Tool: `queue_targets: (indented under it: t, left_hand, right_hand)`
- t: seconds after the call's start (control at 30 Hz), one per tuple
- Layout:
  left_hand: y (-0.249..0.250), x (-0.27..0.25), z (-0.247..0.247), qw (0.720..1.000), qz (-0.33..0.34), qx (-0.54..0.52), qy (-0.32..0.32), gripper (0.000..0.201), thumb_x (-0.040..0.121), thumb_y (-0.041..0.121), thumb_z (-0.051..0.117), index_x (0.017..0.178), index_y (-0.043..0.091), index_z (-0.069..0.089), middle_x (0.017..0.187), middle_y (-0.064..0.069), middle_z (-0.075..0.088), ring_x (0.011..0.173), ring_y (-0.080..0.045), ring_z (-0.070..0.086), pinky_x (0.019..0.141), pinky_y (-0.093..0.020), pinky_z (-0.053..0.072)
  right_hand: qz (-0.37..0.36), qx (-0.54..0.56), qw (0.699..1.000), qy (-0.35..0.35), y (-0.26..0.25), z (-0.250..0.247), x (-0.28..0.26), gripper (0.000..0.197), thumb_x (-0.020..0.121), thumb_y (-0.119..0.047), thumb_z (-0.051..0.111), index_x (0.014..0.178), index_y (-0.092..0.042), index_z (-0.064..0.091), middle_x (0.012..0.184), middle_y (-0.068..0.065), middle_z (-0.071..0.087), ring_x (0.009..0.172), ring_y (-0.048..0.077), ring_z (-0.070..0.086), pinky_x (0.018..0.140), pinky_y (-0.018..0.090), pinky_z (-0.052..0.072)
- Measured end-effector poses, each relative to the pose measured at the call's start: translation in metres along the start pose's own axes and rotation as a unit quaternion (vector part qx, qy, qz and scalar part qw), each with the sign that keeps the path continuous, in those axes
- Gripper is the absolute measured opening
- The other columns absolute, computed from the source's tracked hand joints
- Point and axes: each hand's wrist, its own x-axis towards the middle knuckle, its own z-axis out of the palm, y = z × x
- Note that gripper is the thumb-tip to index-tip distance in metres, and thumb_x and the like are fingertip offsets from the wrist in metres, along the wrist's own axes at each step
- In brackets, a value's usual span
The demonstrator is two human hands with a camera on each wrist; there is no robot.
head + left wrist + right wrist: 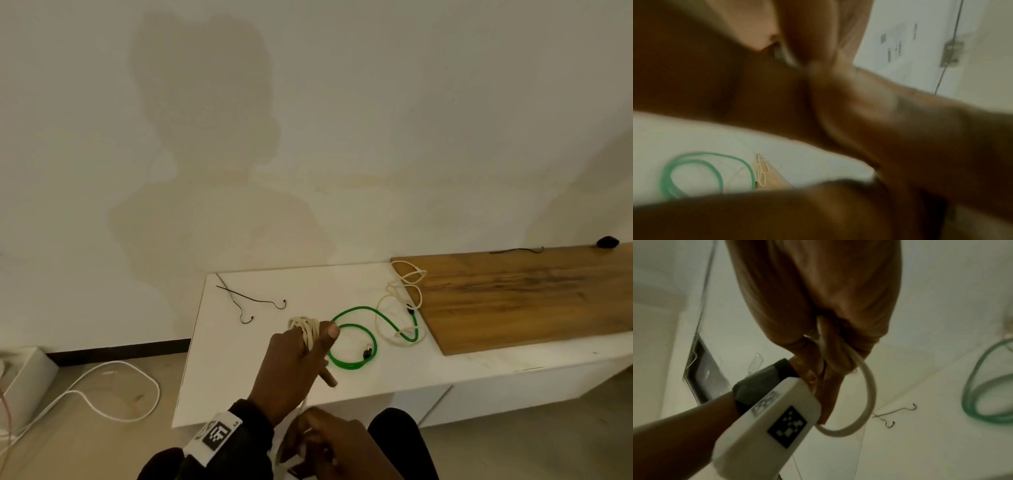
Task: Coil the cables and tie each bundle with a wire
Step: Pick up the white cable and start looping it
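Observation:
A cream cable (306, 328) is wound in several turns round the fingers of my left hand (294, 363), whose thumb sticks up beside the coil. Low in the head view, my right hand (325, 442) pinches the free strand of that cable. The right wrist view shows its fingers (838, 345) curled on the cream cable (869, 386), which bows out in a loop. A green cable (356, 339) lies looped on the white table (239, 370), just right of my left hand. A second cream cable (400, 298) lies loose behind it. Two thin black tie wires (246, 301) lie at the table's far left.
A wooden board (531, 294) covers the table's right part, with a black wire (517, 251) and a small black object (607, 242) at its far edge. A white cable (113, 387) trails over the floor on the left. A wall stands right behind the table.

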Motion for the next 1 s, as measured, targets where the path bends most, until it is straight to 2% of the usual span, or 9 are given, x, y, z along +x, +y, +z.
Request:
queue_targets:
  t: [0.1, 0.27, 0.37, 0.47, 0.57, 0.73, 0.83, 0.93, 1.0]
  left_hand:
    - [-0.004, -0.004, 0.005, 0.998, 0.008, 0.048, -0.027, 0.066, 0.086, 0.06, 0.041, 0.074, -0.003, 0.057, 0.082, -0.01, 0.071, 0.054, -0.015, 0.068, 0.063, -0.03, 0.052]
    - [0.001, 0.009, 0.001, 0.997, 0.038, 0.063, -0.007, 0.05, 0.088, 0.055, 0.044, 0.074, 0.011, 0.063, 0.082, -0.002, 0.071, 0.051, -0.015, 0.068, 0.066, -0.021, 0.049]
    - [-0.003, 0.014, -0.002, 0.997, 0.023, 0.068, -0.024, 0.062, 0.083, 0.059, 0.044, 0.082, 0.0, 0.062, 0.094, 0.001, 0.069, 0.053, -0.011, 0.069, 0.064, -0.028, 0.053]
    - [-0.011, 0.012, 0.004, 0.99, 0.03, 0.123, -0.064, 0.063, 0.085, 0.06, 0.038, 0.067, 0.002, 0.054, 0.09, 0.009, 0.065, 0.061, 0.004, 0.066, 0.062, -0.015, 0.045]
    - [-0.017, 0.004, 0.008, 0.979, 0.024, 0.177, -0.103, 0.059, 0.095, 0.052, 0.032, 0.054, 0.015, 0.051, 0.068, -0.002, 0.061, 0.063, 0.0, 0.058, 0.065, -0.016, 0.036]
    - [-0.02, -0.022, 0.016, 0.977, -0.049, 0.009, -0.206, 0.068, 0.088, 0.071, 0.018, 0.067, 0.03, 0.068, 0.059, -0.011, 0.067, 0.059, -0.035, 0.062, 0.068, -0.043, 0.054]
    - [0.0, -0.031, 0.023, 0.963, -0.014, -0.009, -0.27, 0.073, 0.074, 0.084, 0.037, 0.073, 0.021, 0.075, 0.066, -0.017, 0.067, 0.049, -0.009, 0.055, 0.06, -0.024, 0.05]
    - [0.023, -0.035, 0.027, 0.953, -0.001, -0.039, -0.3, 0.028, 0.073, 0.044, 0.078, 0.088, 0.021, 0.075, 0.068, -0.003, 0.07, 0.055, -0.002, 0.06, 0.058, -0.02, 0.05]
    - [0.033, -0.037, 0.028, 0.948, -0.011, -0.079, -0.308, 0.021, 0.081, 0.027, 0.074, 0.087, 0.007, 0.073, 0.06, 0.003, 0.066, 0.05, -0.004, 0.06, 0.052, -0.02, 0.047]
  right_hand:
    - [-0.026, -0.056, 0.998, 0.023, -0.008, -0.002, -0.009, 0.027, 0.1, -0.028, 0.038, 0.124, -0.018, 0.048, 0.12, -0.001, 0.064, 0.105, 0.01, 0.063, 0.077, 0.001, 0.038]
    - [-0.035, -0.033, 0.998, 0.047, -0.013, -0.019, -0.019, 0.011, 0.099, -0.029, 0.042, 0.098, -0.029, 0.053, 0.083, -0.016, 0.062, 0.061, -0.009, 0.059, 0.064, 0.001, 0.045]
    - [-0.024, -0.007, 0.999, 0.044, -0.019, -0.032, -0.023, 0.02, 0.098, -0.034, 0.043, 0.079, -0.039, 0.046, 0.063, -0.024, 0.062, 0.058, -0.012, 0.058, 0.061, 0.004, 0.045]
    - [-0.041, -0.026, 0.998, 0.036, -0.023, -0.036, -0.029, 0.023, 0.084, -0.051, 0.053, 0.061, -0.051, 0.055, 0.052, -0.043, 0.053, 0.061, -0.022, 0.054, 0.066, 0.002, 0.038]
    - [-0.08, 0.041, 0.989, 0.113, -0.033, -0.051, -0.045, 0.018, 0.09, -0.037, 0.054, 0.073, -0.039, 0.06, 0.052, -0.021, 0.059, 0.049, -0.001, 0.053, 0.054, 0.012, 0.04]
    - [-0.203, 0.115, 0.925, 0.299, -0.06, -0.112, -0.047, 0.034, 0.081, -0.042, 0.053, 0.07, -0.01, 0.057, 0.045, -0.004, 0.04, 0.041, 0.006, 0.032, 0.04, 0.016, 0.029]
    - [-0.225, 0.128, 0.897, 0.358, -0.065, -0.144, -0.028, 0.044, 0.084, -0.034, 0.063, 0.057, -0.004, 0.044, 0.047, 0.001, 0.032, 0.042, 0.011, 0.024, 0.041, 0.02, 0.026]
    - [-0.199, 0.18, 0.885, 0.379, -0.059, -0.17, 0.001, 0.046, 0.087, -0.026, 0.065, 0.052, -0.015, 0.036, 0.048, 0.002, 0.024, 0.038, 0.01, 0.019, 0.038, 0.019, 0.021]
    - [-0.168, 0.231, 0.881, 0.377, -0.046, -0.181, 0.021, 0.046, 0.086, -0.023, 0.066, 0.053, -0.018, 0.035, 0.049, 0.003, 0.023, 0.037, 0.011, 0.016, 0.038, 0.018, 0.017]
